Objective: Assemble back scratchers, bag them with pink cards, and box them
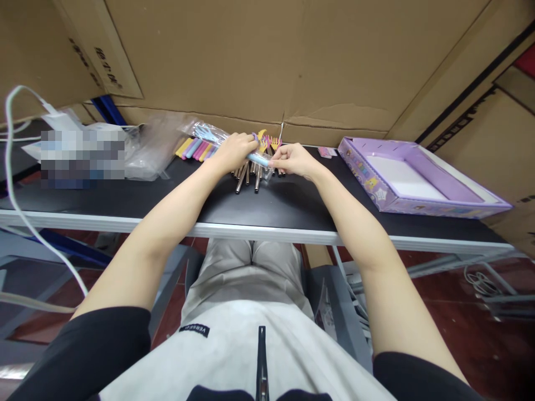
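A light-blue back scratcher [259, 160] lies inside a clear plastic sleeve [219, 133], its claw-like head to the left and its handle to the right. My left hand [234, 151] is closed over the middle of it from above. With thumb and fingers pinched, my right hand [295, 160] grips the handle end of the sleeve. Under and behind my hands lies a pile of back scratchers with metal rods [241, 181] and yellow and pink claw heads [275, 142]. To the left, several yellow, blue and pink handles [196, 148] lie side by side.
A purple printed box tray [418, 207] stands on the right of the black table [267, 211]. Crumpled clear plastic bags [150, 153] and a white cable [20, 184] are on the left. Cardboard [292, 61] walls the back. A small pink card [326, 152] lies near it.
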### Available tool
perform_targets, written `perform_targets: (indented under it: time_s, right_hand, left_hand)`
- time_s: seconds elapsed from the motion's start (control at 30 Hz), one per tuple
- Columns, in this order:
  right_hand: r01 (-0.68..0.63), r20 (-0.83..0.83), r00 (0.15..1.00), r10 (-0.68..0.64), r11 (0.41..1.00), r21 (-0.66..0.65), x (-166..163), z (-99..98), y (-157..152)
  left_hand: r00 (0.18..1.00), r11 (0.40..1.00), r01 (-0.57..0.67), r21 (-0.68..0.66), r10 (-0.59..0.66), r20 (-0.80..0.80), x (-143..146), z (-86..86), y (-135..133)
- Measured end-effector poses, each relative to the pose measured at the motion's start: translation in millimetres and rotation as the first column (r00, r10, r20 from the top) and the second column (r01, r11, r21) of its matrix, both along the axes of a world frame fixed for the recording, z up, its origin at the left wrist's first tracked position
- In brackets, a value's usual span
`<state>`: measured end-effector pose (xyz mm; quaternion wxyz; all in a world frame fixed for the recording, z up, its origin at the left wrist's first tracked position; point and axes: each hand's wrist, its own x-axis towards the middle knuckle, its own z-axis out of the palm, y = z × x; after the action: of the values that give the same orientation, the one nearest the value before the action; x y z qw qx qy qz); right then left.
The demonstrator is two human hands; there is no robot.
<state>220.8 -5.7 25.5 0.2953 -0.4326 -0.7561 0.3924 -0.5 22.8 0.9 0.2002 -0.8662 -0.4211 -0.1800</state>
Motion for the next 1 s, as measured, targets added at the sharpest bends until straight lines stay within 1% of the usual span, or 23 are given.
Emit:
perform_targets:
  time_s: [0.1, 0.23, 0.3, 0.37, 0.47, 0.57, 0.63, 0.73, 0.87, 0.93, 1.0]
  right_hand:
    - [0.042, -0.053, 0.998, -0.043, 0.999, -0.014, 1.2, 1.4, -0.5]
    - [0.166, -0.163, 0.973, -0.165, 0.986, -0.005, 0.5, 0.7, 0.8]
    - [0.177, -0.168, 0.97, -0.178, 0.984, -0.023, -1.5, -0.1, 0.4]
    - [0.138, -0.13, 0.981, -0.147, 0.987, -0.078, -4.1, -0.9, -1.6]
    - [0.056, -0.095, 0.992, -0.078, 0.975, -0.217, -8.2, -2.0, -6.2]
    - [-0.019, -0.162, 0.986, -0.04, 0.938, -0.346, -11.3, -3.4, -8.9]
    - [-0.059, -0.224, 0.974, -0.034, 0.916, -0.396, -12.7, -4.0, -9.1]
    - [-0.075, -0.272, 0.961, -0.055, 0.892, -0.445, -14.9, -3.3, -10.7]
    - [-0.086, -0.306, 0.949, -0.069, 0.883, -0.462, -18.7, 0.4, -18.2]
    - [-0.08, -0.325, 0.943, -0.077, 0.893, -0.442, -19.2, 3.5, -21.2]
    - [-0.062, -0.333, 0.938, -0.091, 0.905, -0.421, -17.1, 8.3, -21.7]
  left_hand:
    - [1.0, 1.0, 0.004, -0.004, -0.004, 0.019, 0.7, 0.7, -1.3]
    - [0.997, 0.998, 0.052, -0.023, -0.05, 0.056, 4.3, 2.0, -4.2]
    - [0.996, 0.997, 0.074, -0.033, -0.073, 0.042, 7.9, 2.8, -6.8]
    - [0.997, 0.995, 0.082, -0.048, -0.082, 0.013, 12.1, 3.4, -9.5]
    - [0.995, 0.993, 0.099, -0.056, -0.101, -0.02, 16.7, 2.5, -10.4]
    - [0.988, 0.989, 0.145, -0.01, -0.146, -0.046, 17.7, 0.2, -6.2]
    - [0.982, 0.982, 0.185, 0.031, -0.183, -0.052, 17.3, -1.2, -2.4]
    - [0.976, 0.975, 0.216, 0.053, -0.214, -0.037, 18.8, -3.0, 0.7]
    - [0.976, 0.976, 0.217, 0.008, -0.217, -0.015, 24.7, -1.7, -4.7]
    - [0.981, 0.98, 0.196, -0.018, -0.196, 0.002, 23.9, 6.0, -11.4]
    - [0.994, 0.993, 0.11, -0.054, -0.108, 0.024, 14.8, 22.8, -20.1]
